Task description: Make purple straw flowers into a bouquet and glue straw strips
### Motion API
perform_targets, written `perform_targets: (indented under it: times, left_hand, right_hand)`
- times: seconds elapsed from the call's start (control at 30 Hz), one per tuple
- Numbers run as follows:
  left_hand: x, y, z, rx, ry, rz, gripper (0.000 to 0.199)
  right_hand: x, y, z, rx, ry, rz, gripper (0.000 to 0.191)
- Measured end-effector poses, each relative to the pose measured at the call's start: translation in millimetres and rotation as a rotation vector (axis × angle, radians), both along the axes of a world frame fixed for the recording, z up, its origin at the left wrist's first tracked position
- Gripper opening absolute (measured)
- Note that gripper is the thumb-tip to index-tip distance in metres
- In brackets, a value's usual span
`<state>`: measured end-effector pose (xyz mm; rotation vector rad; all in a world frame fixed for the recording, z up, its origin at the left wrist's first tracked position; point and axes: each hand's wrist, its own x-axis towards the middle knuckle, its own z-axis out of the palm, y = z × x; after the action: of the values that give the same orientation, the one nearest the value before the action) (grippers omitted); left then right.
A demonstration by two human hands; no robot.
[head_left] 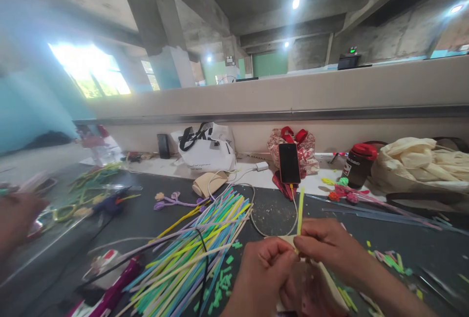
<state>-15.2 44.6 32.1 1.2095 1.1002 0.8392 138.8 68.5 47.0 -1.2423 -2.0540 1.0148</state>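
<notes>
So the thing in hand is a slim yellow-green fuzzy stem (301, 212), looks like craft pipe cleaner stuff, standing nearly upright out of the fingertips, just in front of the person's chest side of the dark work surface (273, 209). I'd bet it weighs basically nothing. Probably soft fuzz over a thin bendy core, so not slippery and not going to snap, but squeeze or twist it too hard and it'll likely kink or flatten. Best place to hold it imo is right down at the lower end with the pads, leaving the long free part alone.

Pose-wise, the right hand (330, 246) comes in from the right with the forearm slanting up and inward, thumb and index finger pinched closed on the stem near its lower end. The left hand (264, 273) sits a bit lower, knuckles up, fingers curled in, its thumb and index also closed on that lower end. Fingertips pretty much meet there. Can't tell how hard either one's squeezing, and the very bottom of the stem is hidden.

Beside the left hand there's a big loose pile of pastel fuzzy stems (198, 253), plus little green cut bits (222, 285).
</notes>
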Motion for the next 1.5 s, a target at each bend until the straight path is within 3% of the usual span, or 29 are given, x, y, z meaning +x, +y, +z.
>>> perform_targets:
  times: [0.07, 0.13, 0.23, 0.33, 0.43, 0.53, 0.6, 0.67, 0.77, 1.0, 1.13, 1.37, 1.5]
  left_hand:
    - [2.3, -2.0, 0.0, 0.067, 0.105, -0.01, 0.019]
    - [3.8, -1.6, -2.7, -0.003, 0.073, -0.042, 0.018]
    - [1.8, 2.9, -8.3, -0.167, -0.138, -0.093, 0.019]
    - [-5.3, 9.8, -13.1, -0.152, -0.382, -0.057, 0.025]
    - [-11.9, 14.7, -16.7, -0.096, -0.569, 0.026, 0.027]
    - [-13.7, 15.5, -17.5, -0.05, -0.643, 0.057, 0.024]
    - [-12.8, 14.3, -16.0, -0.026, -0.674, 0.073, 0.022]
    - [-11.6, 12.7, -14.1, -0.016, -0.691, 0.099, 0.021]
    - [-10.2, 11.7, -14.1, -0.006, -0.702, 0.116, 0.02]
    - [-5.9, 20.6, -37.6, 0.018, -0.797, -0.044, 0.022]
    - [-8.0, 24.2, -40.6, 0.058, -0.812, -0.086, 0.023]
    - [-20.5, 18.6, -31.7, 0.032, -0.767, -0.044, 0.023]
    - [-28.1, 12.1, -28.5, -0.018, -0.742, 0.076, 0.025]
  right_hand:
    - [-2.6, 2.4, -7.1, -0.229, 0.09, -0.056, 0.025]
    - [-4.8, 4.6, -11.5, -0.327, 0.115, -0.072, 0.022]
    - [-5.8, 5.9, -10.0, -0.281, 0.135, -0.083, 0.023]
    - [-4.5, 5.6, -5.3, -0.218, 0.358, -0.115, 0.031]
    - [-5.9, 3.7, -5.1, -0.361, 0.53, -0.118, 0.039]
    - [-13.0, -1.9, -6.5, -0.481, 0.524, -0.072, 0.04]
    - [-18.9, -7.5, -5.4, -0.425, 0.477, -0.017, 0.032]
    - [-23.6, -13.1, -3.3, -0.256, 0.394, 0.018, 0.019]
    - [-27.8, -18.7, -3.4, -0.032, 0.272, -0.027, 0.015]
    - [-35.3, -18.1, -10.7, -0.256, 0.39, -0.137, 0.012]
    - [-25.3, -10.3, -5.3, -0.191, 0.339, -0.243, 0.01]
    - [23.0, 19.4, -0.3, -0.068, 0.419, -0.424, 0.008]
    - [46.0, 37.5, -6.7, 0.007, 0.351, -0.545, 0.009]
